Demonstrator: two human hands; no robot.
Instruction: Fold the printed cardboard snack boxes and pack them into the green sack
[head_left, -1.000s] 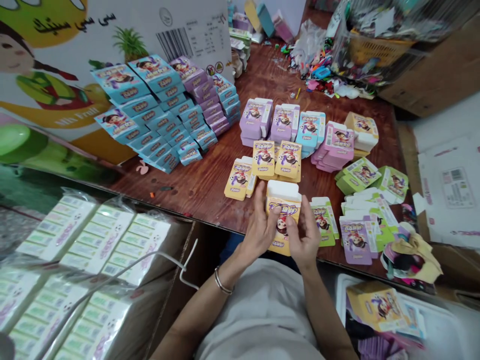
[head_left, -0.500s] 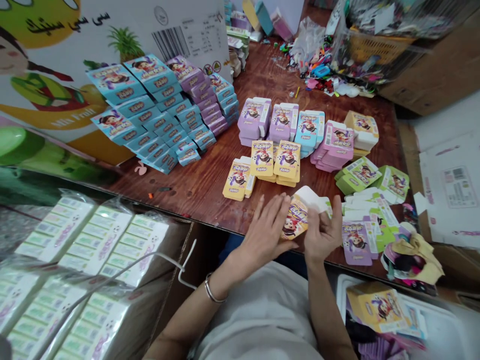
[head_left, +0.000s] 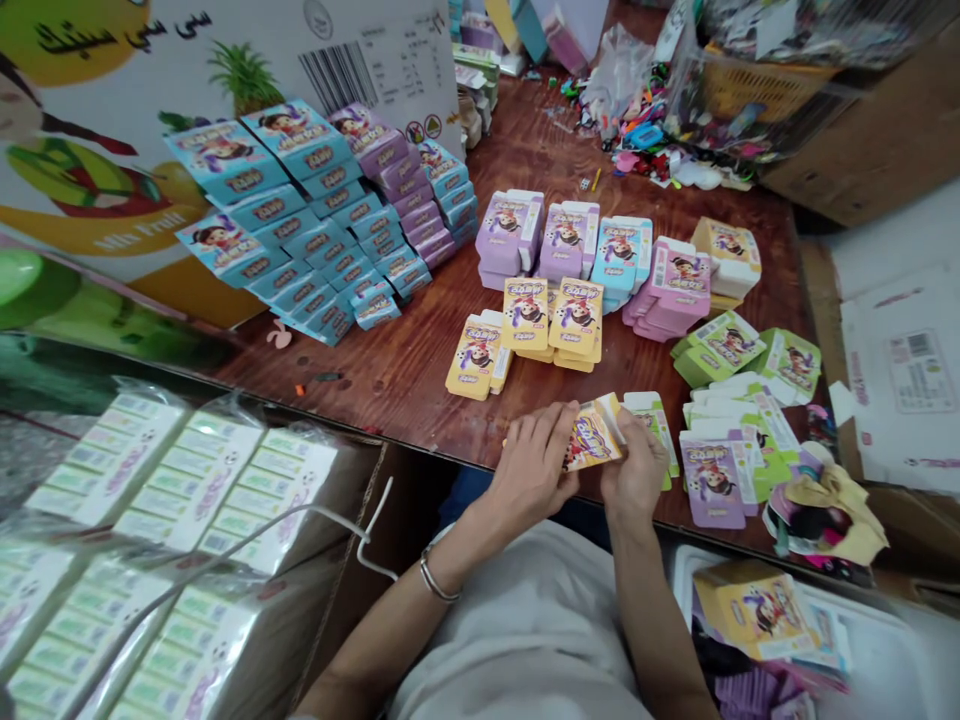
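Observation:
Between my two hands is a small yellow cardboard box (head_left: 591,438) with a printed cartoon figure, held above the table's front edge. My left hand (head_left: 531,455) grips its left end, fingers laid over it. At the other end, by the flap, my right hand (head_left: 634,468) closes on it with the thumb on top. Flat yellow cartons (head_left: 525,315) lie in small stacks just beyond my hands. A green carton (head_left: 652,425) lies partly hidden behind my right hand, and a purple carton (head_left: 712,480) rests to the right of it.
Blue and purple boxes (head_left: 322,245) are piled at the left against a large printed carton (head_left: 390,100). Purple, blue and pink carton stacks (head_left: 570,240) stand mid-table. Small plastic toys (head_left: 645,140) lie at the back. Wrapped packs (head_left: 187,470) sit lower left, a white bin (head_left: 885,640) lower right.
The yellow box has turned in my hands, and its raised white flap is now folded down. My right hand has moved from upright fingers to closing around the box's end.

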